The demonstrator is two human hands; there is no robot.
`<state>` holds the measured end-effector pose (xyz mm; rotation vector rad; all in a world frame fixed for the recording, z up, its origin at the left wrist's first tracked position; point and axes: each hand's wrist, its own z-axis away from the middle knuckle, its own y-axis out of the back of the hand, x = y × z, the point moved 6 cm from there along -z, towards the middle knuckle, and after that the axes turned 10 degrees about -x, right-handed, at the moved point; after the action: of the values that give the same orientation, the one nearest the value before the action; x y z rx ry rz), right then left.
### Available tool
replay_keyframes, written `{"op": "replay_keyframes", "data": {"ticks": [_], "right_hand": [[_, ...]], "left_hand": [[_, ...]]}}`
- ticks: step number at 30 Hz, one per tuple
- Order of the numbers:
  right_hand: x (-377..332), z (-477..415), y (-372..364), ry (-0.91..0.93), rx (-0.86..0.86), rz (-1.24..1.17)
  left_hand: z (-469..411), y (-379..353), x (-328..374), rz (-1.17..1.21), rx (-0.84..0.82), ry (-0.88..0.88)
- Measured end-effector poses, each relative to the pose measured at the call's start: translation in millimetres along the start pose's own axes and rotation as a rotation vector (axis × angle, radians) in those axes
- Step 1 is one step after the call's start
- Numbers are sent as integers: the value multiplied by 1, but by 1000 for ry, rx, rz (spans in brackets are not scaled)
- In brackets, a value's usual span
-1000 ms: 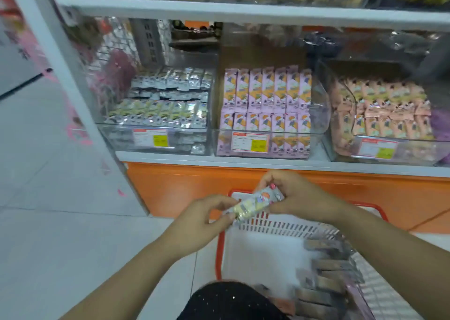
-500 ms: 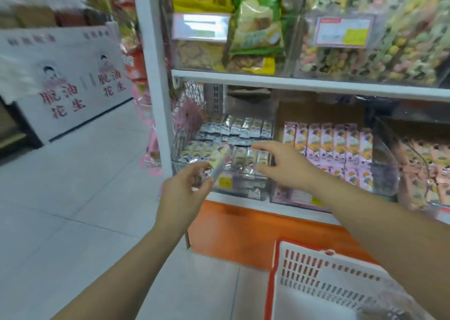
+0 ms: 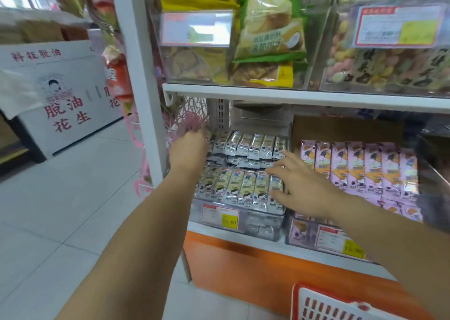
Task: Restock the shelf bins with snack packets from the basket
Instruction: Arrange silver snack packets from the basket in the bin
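The right hand [image 3: 304, 188] laid spread fingers on the snack packets [image 3: 239, 188], whose long axes ran front to back. The left hand [image 3: 188, 149] hid its fingers; I cannot tell their state.

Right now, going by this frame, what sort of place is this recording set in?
Most likely a snack shop or small supermarket: clear shelf bins filled with rows of snack packets, printed price tags on the bin fronts, and a red shopping basket below.

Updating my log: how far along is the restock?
Done: silver packets fill two rows of the left bin. In hand: left hand reaches its back corner, grip hidden; right hand rests on the front row, fingers spread. Left: the basket shows only its edge, so the remainder is unknown.
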<state>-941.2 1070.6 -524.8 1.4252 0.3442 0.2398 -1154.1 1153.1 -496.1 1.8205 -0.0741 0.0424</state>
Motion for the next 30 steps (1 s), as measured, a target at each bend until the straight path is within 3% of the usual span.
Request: {"op": "replay_keyframes", "data": {"ticks": [16,20,24,30], "right_hand": [[1,2,-4,74,69,-151],[1,2,-4,70,83,-161],[1,1,-5,82,108,-185],[3,1,-8,82,120,-193]], "left_hand": [[-36,-30,11,-457,-87,22],[-38,-37,15,-315,-108,-23],[-35,-49,30,104,-221,-115],[-49,-62,30,36,-347,-102]]}}
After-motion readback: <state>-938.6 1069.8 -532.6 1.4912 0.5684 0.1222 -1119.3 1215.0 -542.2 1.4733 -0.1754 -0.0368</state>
